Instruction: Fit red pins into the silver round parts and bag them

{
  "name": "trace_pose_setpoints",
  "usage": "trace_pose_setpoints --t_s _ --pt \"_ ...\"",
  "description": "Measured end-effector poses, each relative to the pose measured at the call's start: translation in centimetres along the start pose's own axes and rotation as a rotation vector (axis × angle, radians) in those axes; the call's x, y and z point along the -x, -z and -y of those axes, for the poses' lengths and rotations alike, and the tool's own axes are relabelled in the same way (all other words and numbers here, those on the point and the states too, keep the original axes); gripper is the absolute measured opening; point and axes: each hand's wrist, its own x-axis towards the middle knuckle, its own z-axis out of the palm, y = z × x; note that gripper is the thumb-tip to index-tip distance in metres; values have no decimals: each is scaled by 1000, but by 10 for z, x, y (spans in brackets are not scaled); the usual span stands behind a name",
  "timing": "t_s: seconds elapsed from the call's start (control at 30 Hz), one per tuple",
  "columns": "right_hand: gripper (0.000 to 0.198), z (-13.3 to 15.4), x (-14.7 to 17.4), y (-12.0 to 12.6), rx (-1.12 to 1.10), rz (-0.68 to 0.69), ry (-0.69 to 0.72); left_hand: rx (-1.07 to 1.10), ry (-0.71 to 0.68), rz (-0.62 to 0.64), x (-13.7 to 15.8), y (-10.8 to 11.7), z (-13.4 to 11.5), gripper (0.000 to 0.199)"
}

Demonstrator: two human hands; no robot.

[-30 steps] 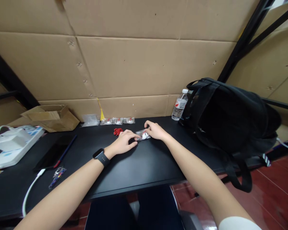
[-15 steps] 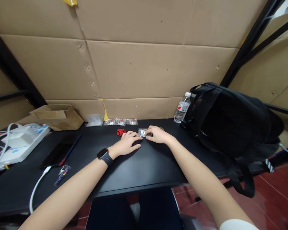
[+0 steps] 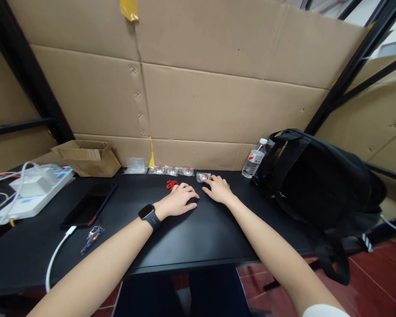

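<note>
My left hand [image 3: 179, 199] lies open on the black table, fingers stretched forward and thumb apart. Just beyond its fingertips is a small bundle of red cord [image 3: 172, 184], partly covered by the hand. To the right, my right hand [image 3: 218, 189] rests open with its fingers bent and apart. Its fingertips are at the edge of a small clear packet [image 3: 203, 177] with something silvery and red inside; the fingers partly hide it. Farther back, several similar packets [image 3: 172, 171] lie in a row along the cardboard wall.
A flat clear plastic bag [image 3: 135, 165] and an open brown paper box [image 3: 89, 158] stand at the back left. Before them are a phone [image 3: 87, 204], a pen, a keychain [image 3: 92, 239] and a power strip [image 3: 33, 193]. A water bottle [image 3: 253, 159] and black backpack [image 3: 323, 193] occupy the right.
My right hand has moved the packet farther back, toward the row, and its pinching fingers have spread. My left hand stays by the red cord. The head view has shifted slightly.
</note>
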Motion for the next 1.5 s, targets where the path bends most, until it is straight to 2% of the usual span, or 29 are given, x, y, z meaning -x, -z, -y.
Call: trace_pose_setpoints --t_s 0.13,0.27,0.33,0.43,0.6,0.77,0.97,1.1,1.2,1.5 --pt "49 1 -17 -7 15 2 -71 -63 75 -129 3 17 18 30" --pt "56 -4 -24 -9 -39 -10 -32 -109 160 -271 13 39 53 33" --pt "58 -9 -22 -7 -50 -25 -14 -104 188 -283 17 44 67 27" --pt "57 -19 -16 -2 -50 -30 -44 -63 186 -227 19 43 76 14" --pt "52 -48 -4 9 -72 38 -89 -60 144 -121 15 29 70 11" --pt "56 -70 -1 13 -144 110 -84 -136 164 -73 14 24 64 12" --pt "49 -74 -2 15 -159 98 -68 -134 195 -132 15 25 61 11" --pt "55 -78 0 15 -165 82 -95 -99 203 -146 15 22 65 11" --pt "58 -80 1 14 -171 69 -111 -94 197 -129 14 17 68 13" --pt "48 -81 2 18 -179 71 -131 -188 203 -46 14 14 60 17"
